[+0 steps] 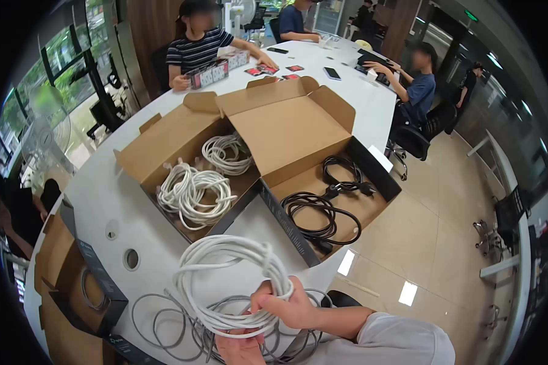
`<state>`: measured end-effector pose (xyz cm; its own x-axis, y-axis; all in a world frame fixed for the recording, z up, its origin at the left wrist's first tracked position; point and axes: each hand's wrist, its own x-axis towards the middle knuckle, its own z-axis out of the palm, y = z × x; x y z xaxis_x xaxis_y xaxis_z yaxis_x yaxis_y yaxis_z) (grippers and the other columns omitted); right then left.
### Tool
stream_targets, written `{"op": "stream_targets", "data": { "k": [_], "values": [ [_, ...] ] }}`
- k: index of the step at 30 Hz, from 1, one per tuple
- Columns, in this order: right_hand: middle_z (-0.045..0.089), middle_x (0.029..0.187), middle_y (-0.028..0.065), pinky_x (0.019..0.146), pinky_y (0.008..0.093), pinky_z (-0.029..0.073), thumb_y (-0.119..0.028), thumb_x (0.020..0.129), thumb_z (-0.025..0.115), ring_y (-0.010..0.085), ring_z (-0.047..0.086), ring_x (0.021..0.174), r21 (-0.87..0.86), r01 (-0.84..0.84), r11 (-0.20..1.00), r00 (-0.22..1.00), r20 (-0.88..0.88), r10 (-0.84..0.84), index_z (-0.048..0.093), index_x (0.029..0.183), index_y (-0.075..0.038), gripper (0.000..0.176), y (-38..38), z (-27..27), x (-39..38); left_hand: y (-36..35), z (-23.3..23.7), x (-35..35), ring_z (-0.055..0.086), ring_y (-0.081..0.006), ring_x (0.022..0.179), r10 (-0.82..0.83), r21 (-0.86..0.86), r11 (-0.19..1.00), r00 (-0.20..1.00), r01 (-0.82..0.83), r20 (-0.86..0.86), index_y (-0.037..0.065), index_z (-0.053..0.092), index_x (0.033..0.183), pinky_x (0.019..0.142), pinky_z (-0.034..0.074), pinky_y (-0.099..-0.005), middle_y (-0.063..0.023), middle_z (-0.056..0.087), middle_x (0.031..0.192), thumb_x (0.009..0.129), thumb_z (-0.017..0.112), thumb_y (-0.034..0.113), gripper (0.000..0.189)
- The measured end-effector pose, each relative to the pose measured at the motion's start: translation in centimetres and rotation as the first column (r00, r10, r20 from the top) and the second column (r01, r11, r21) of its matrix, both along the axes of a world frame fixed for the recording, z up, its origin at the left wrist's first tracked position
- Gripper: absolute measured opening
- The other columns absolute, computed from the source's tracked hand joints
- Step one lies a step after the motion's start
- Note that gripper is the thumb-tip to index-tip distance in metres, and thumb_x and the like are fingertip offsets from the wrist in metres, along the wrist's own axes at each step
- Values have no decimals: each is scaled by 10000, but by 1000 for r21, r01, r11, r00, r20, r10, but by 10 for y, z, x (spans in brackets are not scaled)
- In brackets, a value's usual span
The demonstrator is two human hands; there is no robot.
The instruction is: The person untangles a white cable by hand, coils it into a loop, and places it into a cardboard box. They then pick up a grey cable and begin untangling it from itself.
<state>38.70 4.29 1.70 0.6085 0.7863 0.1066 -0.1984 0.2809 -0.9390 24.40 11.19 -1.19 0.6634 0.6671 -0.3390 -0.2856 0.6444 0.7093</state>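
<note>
A coiled white cable [210, 298] is held up in front of me at the table's near edge. My right hand [289, 304] is closed around the right side of the loops. From below, my left hand [240, 348] grips the bottom of the coil, its fingers partly hidden by the strands. Under the coil, loose grey cable [164, 328] lies in tangled loops on the white table. Just beyond it, an open cardboard box [164, 140] holds several coiled white cables [195, 191]. The open box [304, 121] beside it contains black power cords [323, 216] with plugs.
At the left edge stands another open box [94, 261] with a thin grey cable inside. Two round holes [131, 259] pierce the tabletop. Across the table, a person in a striped shirt [195, 52] handles small boxes; others sit farther back. Phones [332, 73] and red cards lie there.
</note>
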Motion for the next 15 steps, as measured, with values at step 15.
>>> {"op": "stream_targets", "data": {
  "k": [15],
  "values": [
    [598,706,-20,638,212,420,-177,885,583,44,516,679,-31,-95,995,994,-48,94,626,762,-33,194,-74,34,-19,-57,8,-24,575,-134,775,-89,515,857,984,-4,155,8,465,1097,645,491,-267,-65,549,947,703,801,426,666]
  ]
}}
